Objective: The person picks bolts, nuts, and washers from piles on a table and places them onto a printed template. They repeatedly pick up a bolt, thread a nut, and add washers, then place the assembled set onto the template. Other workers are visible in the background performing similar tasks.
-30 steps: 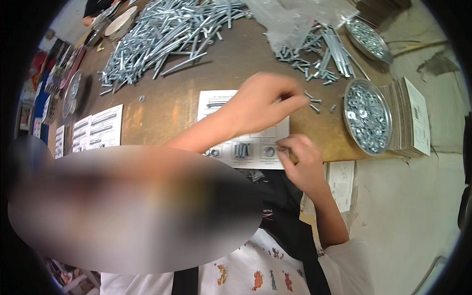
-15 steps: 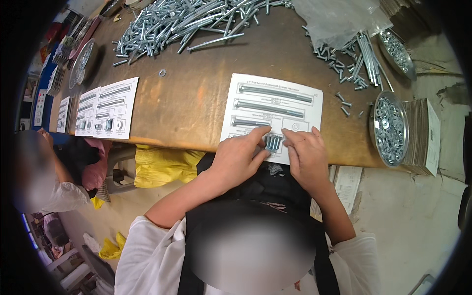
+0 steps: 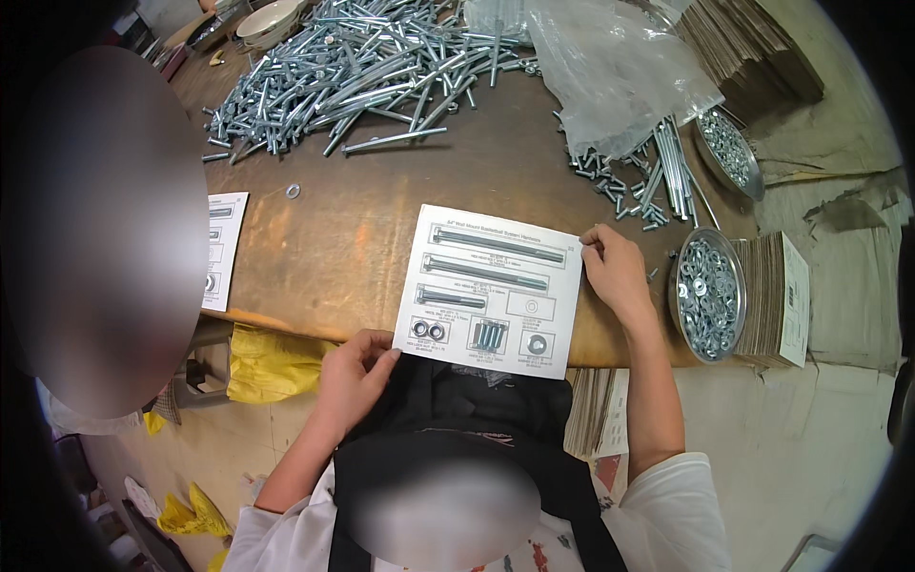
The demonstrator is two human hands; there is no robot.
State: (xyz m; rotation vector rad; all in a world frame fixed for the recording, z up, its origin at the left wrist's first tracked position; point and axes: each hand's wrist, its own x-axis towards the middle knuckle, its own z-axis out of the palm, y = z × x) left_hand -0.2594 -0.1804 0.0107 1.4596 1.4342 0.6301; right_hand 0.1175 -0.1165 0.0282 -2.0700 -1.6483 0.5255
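A white printed card (image 3: 564, 310) lies slightly turned at the table's front edge. Long bolts (image 3: 491, 272), two nuts (image 3: 427, 330), a group of short bolts (image 3: 488, 336) and a washer (image 3: 537, 344) show in its outlined boxes; another box has only a pale ring drawing. My left hand (image 3: 355, 377) pinches the card's lower left corner between thumb and fingers. At the upper right corner, my right hand (image 3: 620, 276) has its fingers closed on the edge.
A heap of bolts (image 3: 353, 81) covers the table's (image 3: 334, 257) far side. A plastic bag (image 3: 620, 76) rests by smaller bolts (image 3: 653, 181) at the right. Nearer stand a bowl of washers (image 3: 707, 296) and stacked cards (image 3: 777, 296). Another card (image 3: 229, 253) lies left, partly behind a blurred person.
My hands have moved apart, from the short bolts in the card's lower box to opposite corners. Now the nuts and washer in the lower boxes are visible. A blurred head has come in at left.
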